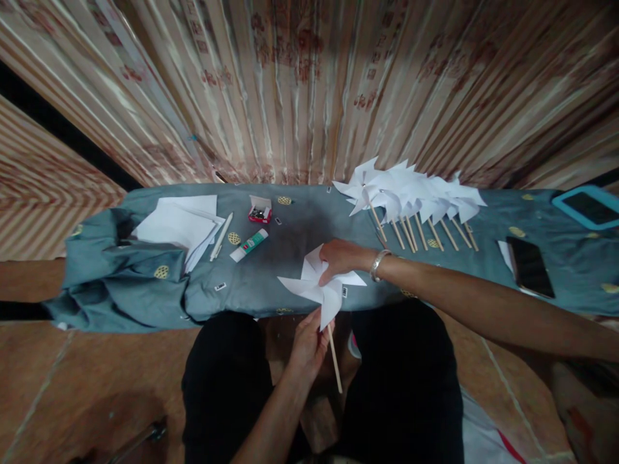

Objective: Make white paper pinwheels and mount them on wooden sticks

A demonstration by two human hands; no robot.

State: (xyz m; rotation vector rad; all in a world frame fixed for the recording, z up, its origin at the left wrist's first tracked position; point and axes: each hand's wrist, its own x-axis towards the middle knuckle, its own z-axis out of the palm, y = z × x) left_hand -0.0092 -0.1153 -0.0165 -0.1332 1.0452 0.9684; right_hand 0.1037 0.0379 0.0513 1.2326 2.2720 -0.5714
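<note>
A white paper pinwheel point(329, 299) on a wooden stick point(334, 361) is held over the front edge of the cloth-covered bench, between my two hands. My left hand point(309, 341) is closed around the stick, just under the paper blades. From the right, my right hand point(341, 258) reaches across and grips the pinwheel, its thumb pressed near the centre of the blades. Some of its other fingers are hidden by the paper. Beyond it lies an overlapping row of finished-looking pinwheels point(411, 190), their sticks pointing toward me.
On the grey cloth point(300, 225) lie white paper sheets point(178, 222), a white pen point(222, 235), a glue tube point(250, 245) and a small red box point(260, 211) of metal pins. To the right are a dark phone point(529, 265) and a blue-framed device point(587, 206). A curtain point(300, 90) hangs behind.
</note>
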